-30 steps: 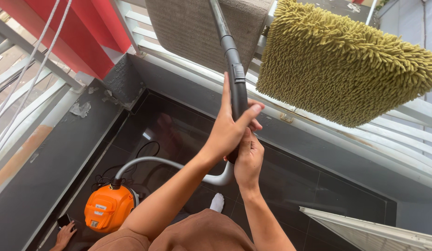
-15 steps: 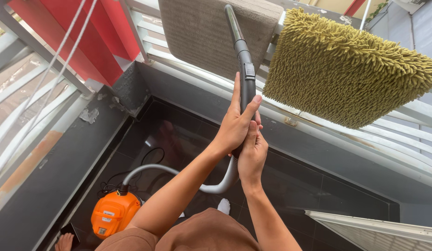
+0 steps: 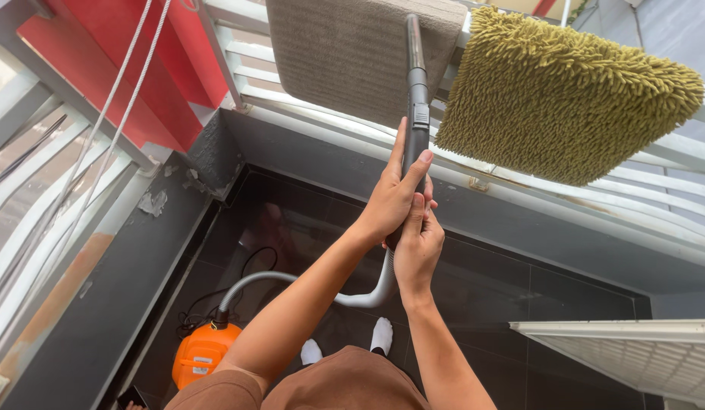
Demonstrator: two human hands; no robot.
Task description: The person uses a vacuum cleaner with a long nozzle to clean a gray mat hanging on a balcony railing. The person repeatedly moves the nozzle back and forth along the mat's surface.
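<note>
Both hands grip the black vacuum wand (image 3: 415,114) — the left hand (image 3: 394,199) higher up, its fingers (image 3: 414,171) clamped around the tube, the right hand (image 3: 418,247) just below and touching it, fingers wrapped on the lower handle. The wand points up, its tip against the grey mat (image 3: 352,53) draped over the white railing (image 3: 519,178). A shaggy green mat (image 3: 565,95) hangs just beside it. A grey hose (image 3: 291,279) curves down to the orange vacuum cleaner (image 3: 204,361) on the dark tiled floor (image 3: 519,304).
</note>
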